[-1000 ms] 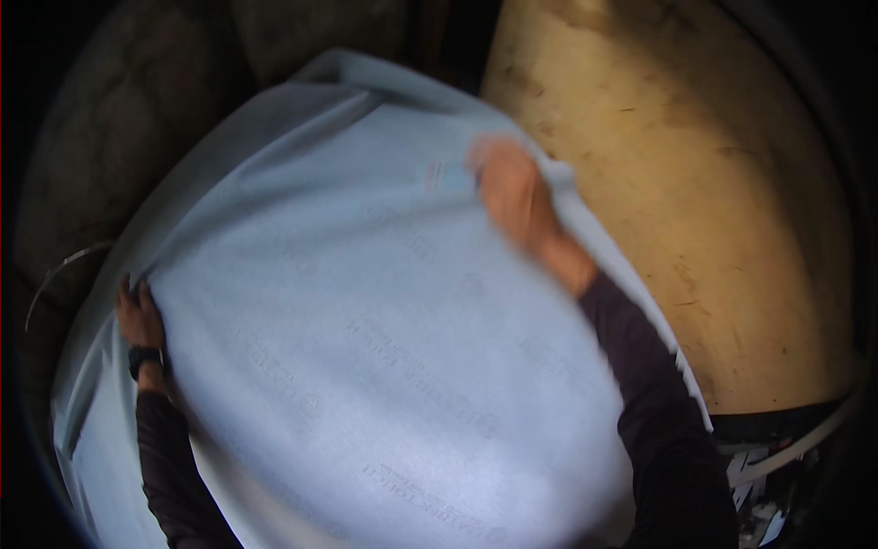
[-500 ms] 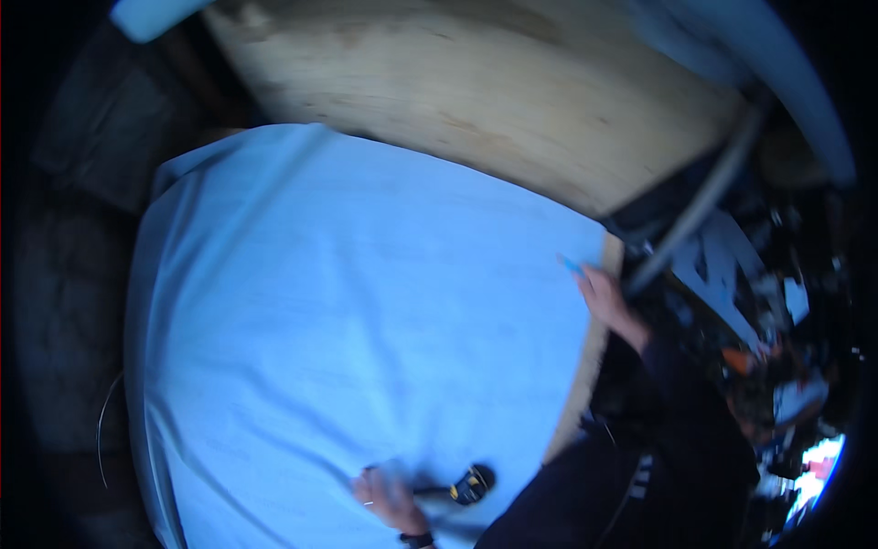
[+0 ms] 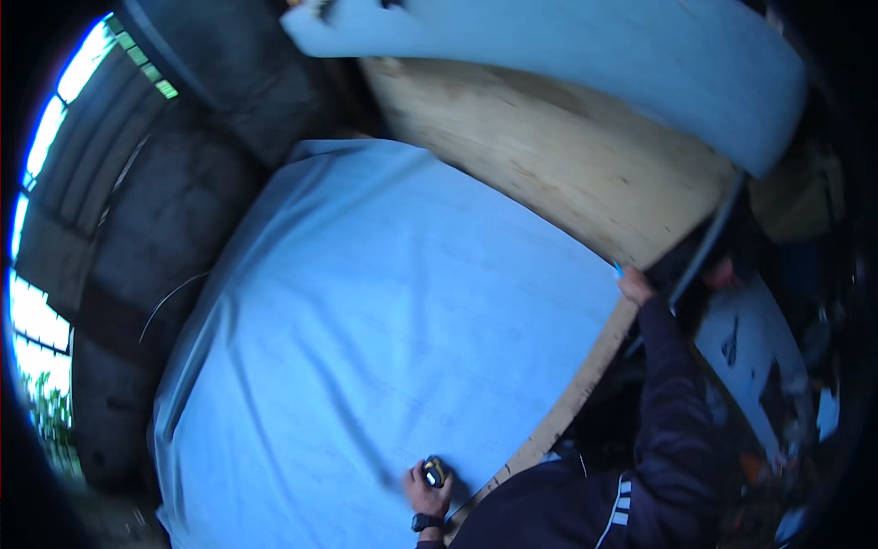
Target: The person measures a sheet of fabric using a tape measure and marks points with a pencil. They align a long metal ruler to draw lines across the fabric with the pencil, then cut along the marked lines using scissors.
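A pale blue fabric sheet [image 3: 366,329] with folds covers a board, whose wooden edge strip [image 3: 549,430] shows along the right side. My left hand [image 3: 426,489] is closed on a yellow and black tape measure [image 3: 433,470] near the sheet's lower edge. My right hand [image 3: 634,282] is at the sheet's right corner, closed on a small light blue thing [image 3: 618,270], too small to name. My dark sleeves and clothing fill the lower right.
A plywood panel [image 3: 549,137] stands beyond the sheet, with a pale blue padded piece [image 3: 585,55] above it. Dark walls [image 3: 165,210] and bright window openings are at the left. A grey bar [image 3: 704,247] and cluttered scraps [image 3: 750,384] lie at the right.
The view has swung round. My left hand left the sheet's left edge and now holds the tape measure low down. My right hand has moved to the right corner.
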`<state>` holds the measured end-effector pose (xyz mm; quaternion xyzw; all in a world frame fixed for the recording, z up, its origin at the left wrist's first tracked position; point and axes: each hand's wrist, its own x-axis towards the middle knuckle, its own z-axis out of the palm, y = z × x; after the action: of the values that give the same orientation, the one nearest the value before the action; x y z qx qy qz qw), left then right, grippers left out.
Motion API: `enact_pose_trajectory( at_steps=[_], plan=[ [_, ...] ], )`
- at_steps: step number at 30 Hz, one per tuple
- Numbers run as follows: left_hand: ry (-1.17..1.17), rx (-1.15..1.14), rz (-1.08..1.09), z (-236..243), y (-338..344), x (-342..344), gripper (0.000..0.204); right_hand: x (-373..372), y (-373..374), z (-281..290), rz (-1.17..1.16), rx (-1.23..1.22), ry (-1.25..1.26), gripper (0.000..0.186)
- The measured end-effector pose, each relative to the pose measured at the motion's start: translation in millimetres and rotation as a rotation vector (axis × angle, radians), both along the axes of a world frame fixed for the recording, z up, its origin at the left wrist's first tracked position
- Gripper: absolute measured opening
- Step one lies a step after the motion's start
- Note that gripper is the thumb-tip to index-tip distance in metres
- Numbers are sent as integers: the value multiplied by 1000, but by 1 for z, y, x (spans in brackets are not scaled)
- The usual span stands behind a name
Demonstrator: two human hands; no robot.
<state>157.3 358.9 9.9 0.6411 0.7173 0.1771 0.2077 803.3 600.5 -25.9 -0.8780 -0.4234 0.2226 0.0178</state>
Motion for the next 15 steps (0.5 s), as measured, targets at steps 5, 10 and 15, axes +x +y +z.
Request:
enact_pose_trajectory(
  at_steps=[5, 10, 15],
  plan=[
    [12, -160, 207, 2, -56, -55, 72, -2, -8, 25, 99, -135, -159, 31],
    [-42, -176, 261, -1, -92, -68, 79, -20, -8, 47, 171, -202, -349, 28],
    [-178, 17, 378, 2, -81, -22, 78, -76, 5, 65, 213, 195, -268, 27]
  ],
)
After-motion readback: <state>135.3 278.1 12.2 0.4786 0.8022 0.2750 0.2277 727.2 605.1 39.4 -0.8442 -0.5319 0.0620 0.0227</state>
